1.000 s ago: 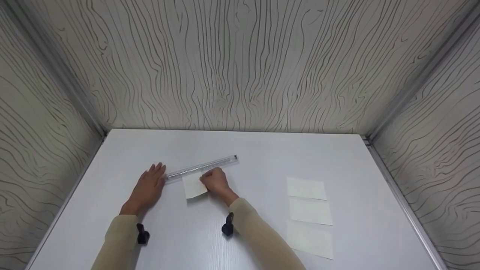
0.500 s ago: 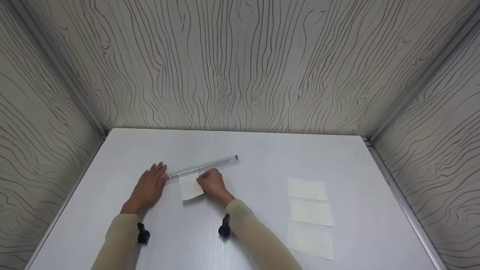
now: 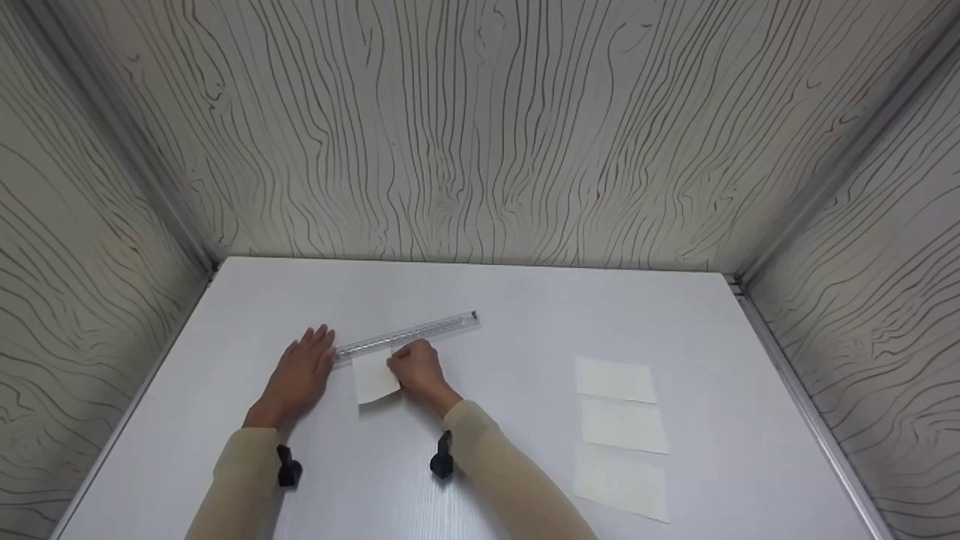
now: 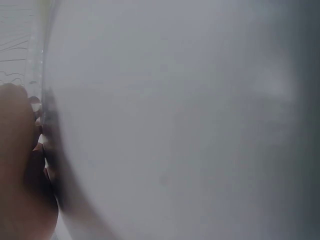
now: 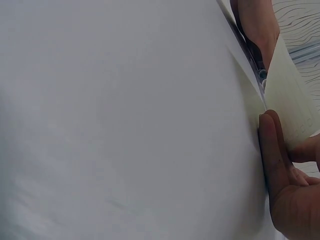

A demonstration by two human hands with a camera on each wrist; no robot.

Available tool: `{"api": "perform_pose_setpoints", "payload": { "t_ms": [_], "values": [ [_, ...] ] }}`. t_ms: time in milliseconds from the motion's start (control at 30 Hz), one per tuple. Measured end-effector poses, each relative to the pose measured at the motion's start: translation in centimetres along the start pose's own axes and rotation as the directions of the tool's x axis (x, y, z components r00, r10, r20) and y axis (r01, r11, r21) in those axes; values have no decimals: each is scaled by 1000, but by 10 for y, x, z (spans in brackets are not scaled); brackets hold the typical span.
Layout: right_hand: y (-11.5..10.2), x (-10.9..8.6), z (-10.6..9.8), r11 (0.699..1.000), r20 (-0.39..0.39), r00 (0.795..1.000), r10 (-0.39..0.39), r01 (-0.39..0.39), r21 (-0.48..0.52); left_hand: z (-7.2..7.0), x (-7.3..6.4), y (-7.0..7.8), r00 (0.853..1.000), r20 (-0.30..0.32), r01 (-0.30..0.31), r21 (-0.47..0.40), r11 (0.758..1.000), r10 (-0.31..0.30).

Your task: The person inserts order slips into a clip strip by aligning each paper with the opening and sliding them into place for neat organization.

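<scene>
A small pale-yellow sheet of paper (image 3: 373,379) lies against the lower side of a clear ruler (image 3: 412,334) in the head view. My right hand (image 3: 420,371) pinches the sheet's right edge between thumb and fingers. In the right wrist view the paper (image 5: 290,95) stands tilted up from the table beside the thumb and fingers. Palm down on the table, my left hand (image 3: 298,375) has its fingers straight and touches the ruler's left end. The left wrist view catches only part of the left hand (image 4: 20,175) at its edge.
To the right, three pale paper sheets lie in a column: a top sheet (image 3: 615,379), a middle sheet (image 3: 624,424) and a bottom sheet (image 3: 621,481). The white table (image 3: 525,315) meets wood-patterned walls (image 3: 480,135) at the back and sides.
My right hand has moved left and slightly toward me, bringing the pinched paper along the ruler. The left hand and the ruler have stayed in place.
</scene>
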State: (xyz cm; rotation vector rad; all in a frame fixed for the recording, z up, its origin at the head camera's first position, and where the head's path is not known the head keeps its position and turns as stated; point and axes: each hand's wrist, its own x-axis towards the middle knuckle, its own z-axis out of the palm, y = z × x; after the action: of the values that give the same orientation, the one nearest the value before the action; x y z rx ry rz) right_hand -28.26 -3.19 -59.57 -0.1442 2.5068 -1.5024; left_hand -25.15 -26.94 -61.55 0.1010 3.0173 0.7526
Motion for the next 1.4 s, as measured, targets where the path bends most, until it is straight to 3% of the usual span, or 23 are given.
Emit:
{"api": "perform_pose_setpoints", "payload": {
  "t_ms": [533,1067,1400],
  "values": [
    [-6,-2,16,1000,11,1000,5,-5,1,3,1,-1,1000,20,-9,-20,1000,9],
    [-13,-1,25,1000,22,1000,3,-3,-10,4,4,-3,1000,-25,-18,2,1000,18],
    [-16,-2,34,1000,33,999,-4,5,-23,2,2,1,1000,-18,-6,9,1000,6]
  ]
}}
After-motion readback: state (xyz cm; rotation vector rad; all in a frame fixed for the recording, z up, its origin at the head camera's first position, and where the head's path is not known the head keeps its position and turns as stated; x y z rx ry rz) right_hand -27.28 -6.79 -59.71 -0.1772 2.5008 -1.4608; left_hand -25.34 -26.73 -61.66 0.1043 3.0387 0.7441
